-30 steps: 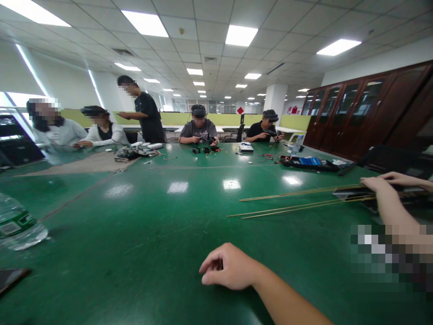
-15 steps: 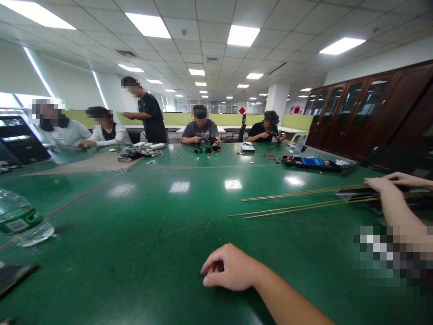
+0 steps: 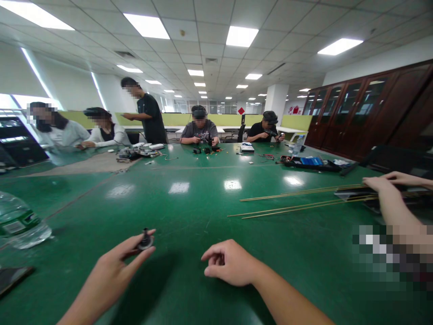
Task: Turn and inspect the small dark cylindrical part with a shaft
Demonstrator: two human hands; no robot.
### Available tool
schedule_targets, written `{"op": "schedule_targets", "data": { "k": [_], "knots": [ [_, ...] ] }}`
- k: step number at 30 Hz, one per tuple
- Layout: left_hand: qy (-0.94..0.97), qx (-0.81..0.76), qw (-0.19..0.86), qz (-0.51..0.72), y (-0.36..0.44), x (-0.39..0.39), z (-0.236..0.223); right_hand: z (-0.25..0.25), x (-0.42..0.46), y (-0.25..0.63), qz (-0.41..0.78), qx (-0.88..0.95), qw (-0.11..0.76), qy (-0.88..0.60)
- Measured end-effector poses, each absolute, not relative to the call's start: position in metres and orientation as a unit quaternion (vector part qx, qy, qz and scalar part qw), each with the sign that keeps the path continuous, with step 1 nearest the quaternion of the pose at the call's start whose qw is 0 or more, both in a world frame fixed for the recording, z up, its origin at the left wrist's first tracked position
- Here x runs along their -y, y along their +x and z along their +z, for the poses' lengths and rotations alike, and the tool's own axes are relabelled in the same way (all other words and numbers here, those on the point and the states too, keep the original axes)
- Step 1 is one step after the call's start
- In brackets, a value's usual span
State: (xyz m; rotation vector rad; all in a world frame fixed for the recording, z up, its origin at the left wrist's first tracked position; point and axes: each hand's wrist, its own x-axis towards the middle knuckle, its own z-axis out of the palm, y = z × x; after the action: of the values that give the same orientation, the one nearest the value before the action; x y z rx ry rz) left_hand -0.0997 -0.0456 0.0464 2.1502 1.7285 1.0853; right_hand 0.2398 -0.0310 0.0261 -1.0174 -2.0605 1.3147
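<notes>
My left hand is above the green table at the lower left, its thumb and fingertips closed on a small dark round part with a short stem pointing up. What kind of part it is, I cannot make out. To the right, my right hand rests low over the table, fingers loosely bent with a gap between thumb and forefinger. Nothing shows in it. A space separates the two hands.
Several thin brass-coloured rods lie at the right, by a co-worker's hands. A plastic water bottle stands at the left, near a dark flat object. Farther back are a black tray and electronic parts. People sit across the table.
My left hand has come into view from the lower left, carrying the small dark round part. My right hand has stayed nearly in place.
</notes>
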Motion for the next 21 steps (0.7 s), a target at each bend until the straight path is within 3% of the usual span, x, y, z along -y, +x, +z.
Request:
{"op": "schedule_targets", "data": {
  "k": [4, 8, 15, 21],
  "knots": [
    [0.807, -0.472, 0.159, 0.318, -0.027, 0.024, 0.042, 0.033, 0.03, 0.241, 0.428, 0.758, 0.289, -0.399],
    [0.801, -0.46, 0.186, 0.336, 0.012, 0.023, 0.039, 0.038, 0.031, 0.243, 0.354, 0.772, 0.312, -0.426],
    [0.833, -0.388, 0.222, 0.325, 0.009, 0.033, 0.021, 0.034, 0.03, 0.241, 0.313, 0.804, 0.289, -0.416],
    [0.814, -0.425, 0.198, 0.342, 0.006, 0.035, 0.015, 0.036, 0.029, 0.239, 0.274, 0.839, 0.258, -0.394]
  ]
}}
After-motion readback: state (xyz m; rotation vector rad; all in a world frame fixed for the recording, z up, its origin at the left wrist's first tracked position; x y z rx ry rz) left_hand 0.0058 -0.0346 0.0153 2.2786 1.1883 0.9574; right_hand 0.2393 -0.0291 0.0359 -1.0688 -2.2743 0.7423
